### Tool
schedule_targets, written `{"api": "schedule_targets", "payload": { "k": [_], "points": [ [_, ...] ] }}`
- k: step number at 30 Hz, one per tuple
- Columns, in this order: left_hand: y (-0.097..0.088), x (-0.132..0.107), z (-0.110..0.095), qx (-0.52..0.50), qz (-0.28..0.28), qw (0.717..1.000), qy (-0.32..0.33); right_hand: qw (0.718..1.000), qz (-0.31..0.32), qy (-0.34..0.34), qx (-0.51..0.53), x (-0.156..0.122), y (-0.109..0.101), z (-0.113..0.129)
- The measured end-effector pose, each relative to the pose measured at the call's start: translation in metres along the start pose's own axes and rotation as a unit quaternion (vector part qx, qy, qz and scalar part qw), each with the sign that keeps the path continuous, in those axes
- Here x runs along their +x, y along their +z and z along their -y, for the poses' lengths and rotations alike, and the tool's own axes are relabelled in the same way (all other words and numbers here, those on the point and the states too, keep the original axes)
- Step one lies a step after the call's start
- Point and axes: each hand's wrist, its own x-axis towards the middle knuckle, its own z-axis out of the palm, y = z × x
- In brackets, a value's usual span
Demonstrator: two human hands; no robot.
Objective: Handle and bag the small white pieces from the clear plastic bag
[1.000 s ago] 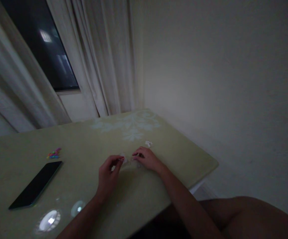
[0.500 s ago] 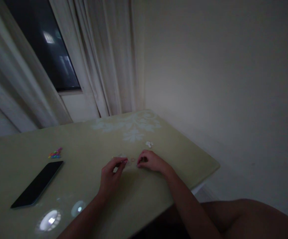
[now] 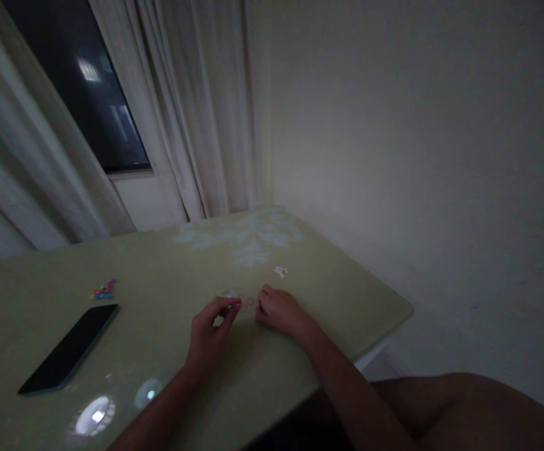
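Note:
Above the table my left hand (image 3: 210,319) pinches a small pink-red piece (image 3: 238,303) between thumb and fingers; it is too small to name. My right hand (image 3: 281,309) is closed a short way to the right, its fingertips together. Whatever those fingers hold, if anything, is hidden. Between the two hands a small pale pinkish ring (image 3: 250,301) shows near the table surface. Just behind my left fingers lies a small clear or whitish piece (image 3: 228,293), partly covered by the hand. Several small white pieces (image 3: 281,271) lie beyond my right hand.
A pale green glossy table (image 3: 159,275) reaches to a wall on the right, its corner near my right arm. At left lie a black phone-like slab (image 3: 69,349) and a heap of small colourful pieces (image 3: 104,290). Curtains (image 3: 196,113) hang behind.
My right hand's fingers have drawn closer together and turned slightly, moving a little left. My left hand keeps its pinch in nearly the same place.

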Motion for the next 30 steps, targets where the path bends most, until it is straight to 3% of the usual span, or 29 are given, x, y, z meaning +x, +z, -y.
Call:
{"api": "schedule_targets", "payload": {
  "k": [4,7,12,15,21,27,30],
  "points": [
    [0.0,0.0,0.0,-0.006,-0.001,1.0,0.006,0.999,-0.032,0.023,-0.007,0.002,0.004,-0.002],
    [0.001,0.0,0.001,-0.015,0.006,1.0,0.012,0.992,-0.078,0.039,0.093,0.004,0.006,-0.009],
    [0.003,0.001,0.003,-0.041,0.057,0.997,0.03,0.922,-0.102,-0.012,0.373,0.008,0.007,-0.014],
    [0.005,0.001,0.003,-0.044,0.066,0.997,0.022,0.888,-0.074,-0.045,0.452,0.007,0.008,-0.01],
    [0.006,0.0,0.005,-0.036,0.058,0.998,0.008,0.864,-0.025,-0.078,0.497,0.003,0.007,-0.001],
    [0.007,-0.002,0.009,-0.042,0.048,0.997,-0.052,0.852,-0.002,-0.065,0.52,0.001,0.006,0.0],
    [0.007,-0.002,0.008,-0.044,0.048,0.997,-0.04,0.847,0.009,-0.066,0.528,0.0,0.004,0.002]
  ]
}}
